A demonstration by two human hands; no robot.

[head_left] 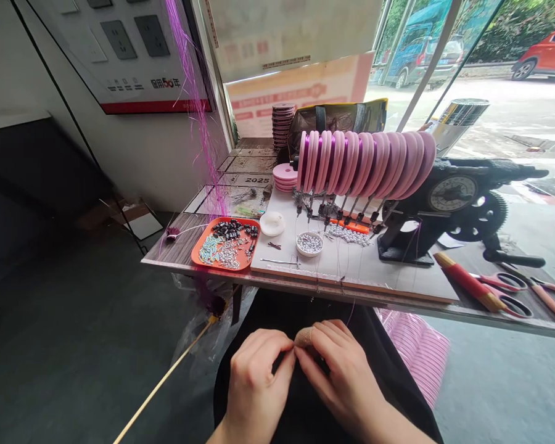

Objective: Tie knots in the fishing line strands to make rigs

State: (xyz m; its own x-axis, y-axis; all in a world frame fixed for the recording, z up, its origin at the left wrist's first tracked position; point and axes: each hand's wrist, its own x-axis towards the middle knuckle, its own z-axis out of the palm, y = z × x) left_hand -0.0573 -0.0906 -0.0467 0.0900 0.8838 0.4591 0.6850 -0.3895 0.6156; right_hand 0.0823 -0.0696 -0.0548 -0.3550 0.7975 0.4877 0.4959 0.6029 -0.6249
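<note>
My left hand (254,376) and my right hand (340,370) meet over my dark lap, below the table's front edge. Both are closed in a pinch, fingertips touching around something too small to name. A thin purple line (351,311) runs from the pinch up toward the table. My right forefinger wears a tan bandage (304,337). On the table above, a row of pink spools (365,163) wound with purple line sits on a black winding machine (448,203). Several lines with small fittings hang from the spools onto a grey board (351,265).
An orange tray (226,245) of small parts, a white lid (272,223) and a small bowl of beads (309,243) lie on the board's left. Red-handled scissors (499,290) lie at right. Stacked pink spools (285,177) stand behind. A thin stick (166,376) leans at left.
</note>
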